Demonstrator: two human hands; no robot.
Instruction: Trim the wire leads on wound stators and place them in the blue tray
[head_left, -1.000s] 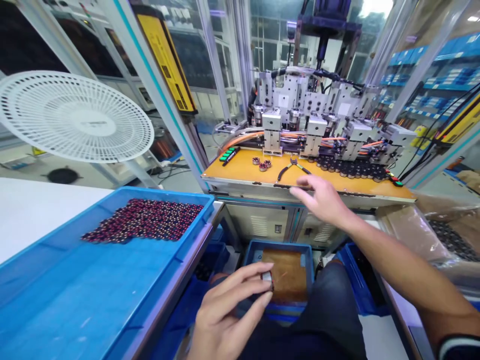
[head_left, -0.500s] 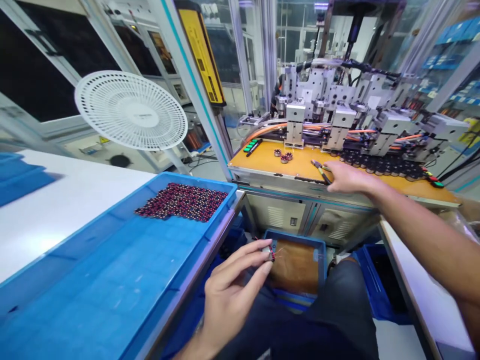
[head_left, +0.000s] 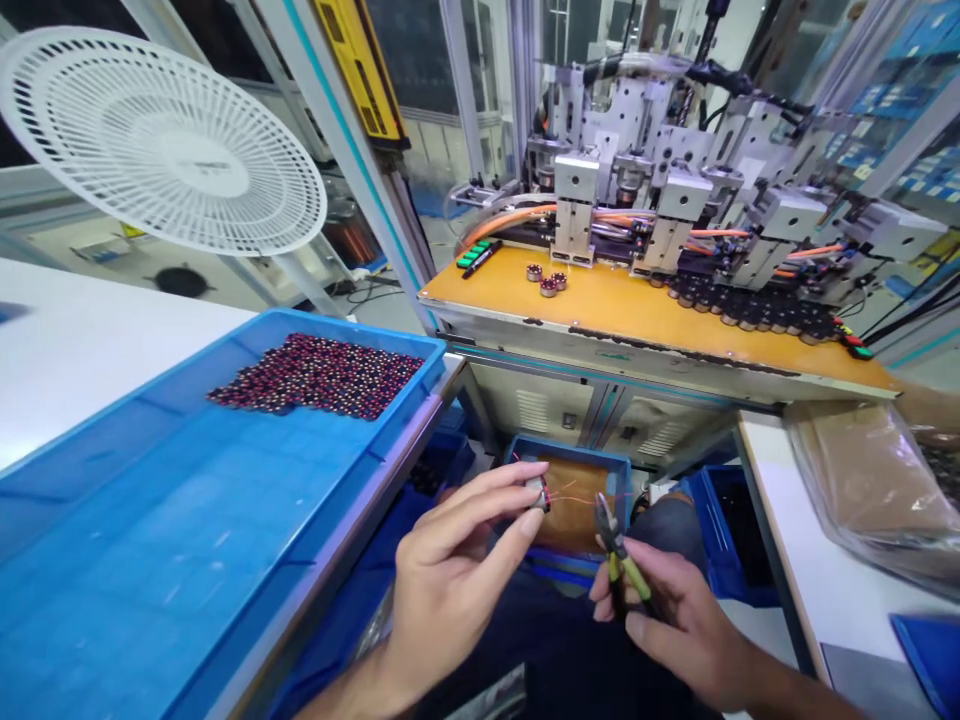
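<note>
Between the thumb and fingers of my left hand (head_left: 457, 570) is a small round wire-wound motor stator (head_left: 538, 493), with thin copper wires trailing off to the right. My right hand (head_left: 675, 610) is wrapped round the yellow-green and black handles of cutting pliers (head_left: 619, 555). Their jaws point up and lie close to the wire ends, slightly apart from the stator. Whether the jaws touch a wire I cannot tell. Below the hands, a blue bin with a brown bottom (head_left: 577, 490) sits under the machine bench.
At left, a large blue tray (head_left: 225, 510) bears many dark red parts (head_left: 322, 375). A white fan (head_left: 180, 150) stands behind it. Ahead, a multi-station machine (head_left: 637, 180) rises over an orange bench top (head_left: 600, 300) with several stators. A plastic-wrapped package (head_left: 862, 480) lies at right.
My right hand has taken the cutting pliers off the orange bench top and brought them down beside my left hand. The left hand still holds the stator. The camera view has shifted.
</note>
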